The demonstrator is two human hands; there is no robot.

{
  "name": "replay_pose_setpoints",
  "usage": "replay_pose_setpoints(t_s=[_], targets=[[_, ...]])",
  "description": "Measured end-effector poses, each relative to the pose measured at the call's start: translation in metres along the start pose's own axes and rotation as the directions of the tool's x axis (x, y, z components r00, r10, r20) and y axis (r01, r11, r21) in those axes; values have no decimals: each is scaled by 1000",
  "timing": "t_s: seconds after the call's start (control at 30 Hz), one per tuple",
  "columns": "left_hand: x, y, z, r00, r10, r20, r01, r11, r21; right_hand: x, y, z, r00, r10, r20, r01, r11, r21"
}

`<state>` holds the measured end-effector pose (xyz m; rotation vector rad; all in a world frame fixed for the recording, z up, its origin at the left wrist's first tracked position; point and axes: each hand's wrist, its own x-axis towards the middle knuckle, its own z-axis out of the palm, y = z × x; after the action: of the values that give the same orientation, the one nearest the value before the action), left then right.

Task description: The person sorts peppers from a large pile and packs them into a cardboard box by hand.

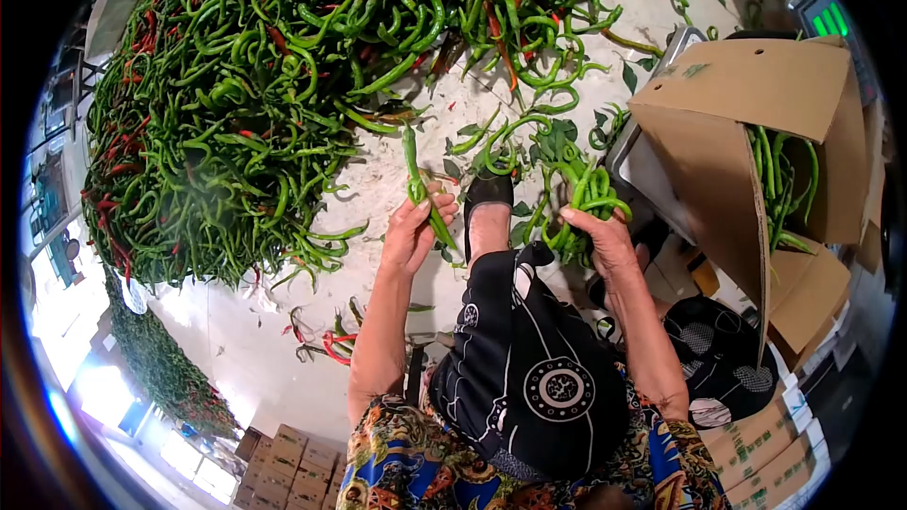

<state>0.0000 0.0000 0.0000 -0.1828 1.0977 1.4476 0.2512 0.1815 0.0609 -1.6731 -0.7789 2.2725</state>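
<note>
Left hand (413, 227): fingers and thumb closed on slender, glossy green chilli peppers (412, 165), one pointing up past the fingertips, another angling down below them. Right hand (605, 234): curled around a thick bunch of long, curved green chilli peppers (593, 187), thumb laid across it; the far fingers are hidden. Hands well apart, a black slip-on shoe (488, 191) between them. Beyond the left hand, a short strip of bare, pale, dirt-marked floor (364, 191), then the ragged edge of a broad heap of green and red chillies (227, 85). Ahead of the shoe, room is broken up by loose chillies and dark green leaves (557, 135). Right side tighter: near the bunch stands an open brown cardboard box (699, 165), flaps spread, green chillies inside (779, 175). Behind its far edge, a lit green display (829, 19). Widest clear floor: lower left, past the left forearm.
</note>
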Motion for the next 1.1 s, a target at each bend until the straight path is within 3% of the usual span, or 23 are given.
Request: replay_pose_setpoints(t_s=[0.07, 0.17, 0.23, 0.3, 0.37, 0.4, 0.5, 0.57, 0.6, 0.63, 0.7, 0.83, 0.87, 0.9, 0.97, 1.03, 1.1], targets=[[-7, 8, 4, 1000, 2, 12, -1, 998, -69, -2, 2, 1, 1000, 14, -19, -13, 999, 49], [4, 3, 6, 990, -92, 103, 88, 995, 42, -3, 2, -5, 996, 88, 7, -88, 996, 5], [8, 5, 38, 995, -101, 18, 88, 931, 355, -1, -4, 6, 992, 72, 101, -75, 997, 24], [10, -1, 70, 989, 73, 128, -139, 748, 648, 6, -11, 21, 984, 21, 177, -31, 998, 51], [13, -10, 96, 933, 126, 338, -349, 555, 755, 17, -10, 35, 978, 19, 207, -51, 987, 151], [12, -8, 109, 945, 66, 320, -304, 535, 788, 22, -11, 35, 979, 13, 201, -39, 991, 127], [33, -12, 94, 895, 110, 432, -429, 472, 770, 14, -24, 29, 992, -44, 118, 41, 999, 28], [57, -10, 81, 876, 387, 289, -424, 329, 844, -1, -36, 23, 993, -121, 9, 121, 991, -56], [70, -4, 80, 916, 402, 12, -158, 332, 930, -3, -30, 9, 987, -160, 2, 159, 982, -104], [90, -5, 65, 840, 540, 57, -230, 260, 938, -4, -24, -5, 979, -201, -2, 199, 968, -152], [116, -13, 64, 792, 578, 196, -240, -1, 971, -20, -20, -19, 995, -87, -38, 77, 974, -212], [106, -56, 96, 827, 415, 380, -185, -437, 880, -51, 2, -30, 999, 4, -39, -13, 972, -233], [107, -62, 96, 876, 365, 317, -149, -421, 895, -53, 12, -34, 999, 15, -47, -25, 975, -220], [109, -65, 92, 846, 364, 390, -223, -423, 878, -55, 17, -34, 998, 22, -55, -33, 979, -203], [125, -75, 77, 859, 310, 408, -203, -525, 827, -58, 27, -39, 1000, -1, -8, 0, 993, -118], [132, -67, 73, 851, 318, 418, -268, -421, 866, -58, 29, -42, 998, -47, 31, 49, 997, -66], [134, -46, 75, 872, 251, 421, -348, -288, 892, -52, 34, -45, 996, -89, 24, 92, 981, -170]])
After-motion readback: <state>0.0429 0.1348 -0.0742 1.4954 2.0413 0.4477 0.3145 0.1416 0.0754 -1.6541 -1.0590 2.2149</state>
